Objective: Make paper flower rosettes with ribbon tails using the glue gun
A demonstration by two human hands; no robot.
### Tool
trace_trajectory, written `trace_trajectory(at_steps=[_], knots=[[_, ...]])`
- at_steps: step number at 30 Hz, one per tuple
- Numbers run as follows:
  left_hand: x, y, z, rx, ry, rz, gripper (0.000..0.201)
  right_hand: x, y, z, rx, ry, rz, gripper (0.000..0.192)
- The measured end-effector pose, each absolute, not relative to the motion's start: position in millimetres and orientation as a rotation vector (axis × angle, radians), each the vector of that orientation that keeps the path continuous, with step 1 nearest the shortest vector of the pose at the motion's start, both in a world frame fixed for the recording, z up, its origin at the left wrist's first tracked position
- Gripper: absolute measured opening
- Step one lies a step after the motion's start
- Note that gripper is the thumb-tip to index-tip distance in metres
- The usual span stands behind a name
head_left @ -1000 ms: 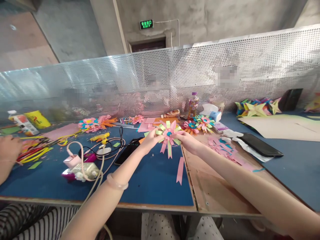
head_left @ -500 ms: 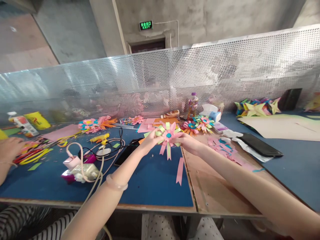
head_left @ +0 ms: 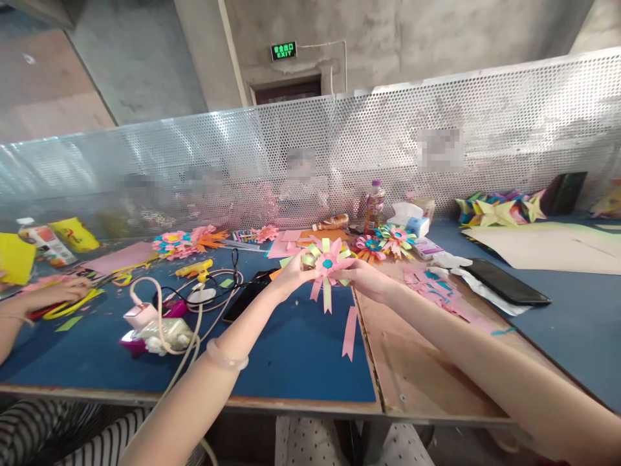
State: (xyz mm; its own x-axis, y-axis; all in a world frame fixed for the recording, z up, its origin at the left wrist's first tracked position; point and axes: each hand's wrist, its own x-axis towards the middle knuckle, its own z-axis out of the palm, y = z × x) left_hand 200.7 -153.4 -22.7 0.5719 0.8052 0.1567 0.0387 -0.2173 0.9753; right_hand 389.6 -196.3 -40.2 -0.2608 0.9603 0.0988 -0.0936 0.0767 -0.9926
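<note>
bright, even daylight fills the frame, with soft, faint shadows on the table (head_left: 301, 349). glare whitens the perforated metal screen (head_left: 204, 149) at centre left. wide-angle distortion bends the edges, stretching the forearms at the bottom. blurred patches dot the screen's middle band.

Single head view, worn camera, looking forward and down over blue table (head_left: 291, 349); arms reach out near, perforated metal screen (head_left: 436, 129) far across.
</note>
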Motion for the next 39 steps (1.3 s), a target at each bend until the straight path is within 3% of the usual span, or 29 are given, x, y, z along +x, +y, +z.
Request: trace_trajectory(at_steps=[13,15,19,21,25,31,39], knots=[[202,-151,-24,1.640,0.723,0.862,0.048,391,-195,-40,-0.926,-1.365,1.333,0.029],[202,-150,-24,1.632,0.734,0.875,0.050,390,-194,-38,-0.947,-1.306,1.243,0.042],[204,-153,-23,1.639,0.720,0.904,0.050,387,-196,-37,-1.010,-1.215,1.001,0.084],[205,-157,-20,1.649,0.696,0.903,0.048,385,-197,-37,-1.052,-1.272,0.804,0.089],[208,-165,-17,1.658,0.657,0.881,0.050,384,-198,-36,-1.121,-1.378,0.459,0.070],[208,-166,-18,1.663,0.664,0.897,0.055,386,-200,-31,-1.071,-1.422,0.594,0.034],[207,-163,-19,1.687,0.663,0.879,0.057,389,-201,-27,-1.023,-1.435,0.670,0.031]])
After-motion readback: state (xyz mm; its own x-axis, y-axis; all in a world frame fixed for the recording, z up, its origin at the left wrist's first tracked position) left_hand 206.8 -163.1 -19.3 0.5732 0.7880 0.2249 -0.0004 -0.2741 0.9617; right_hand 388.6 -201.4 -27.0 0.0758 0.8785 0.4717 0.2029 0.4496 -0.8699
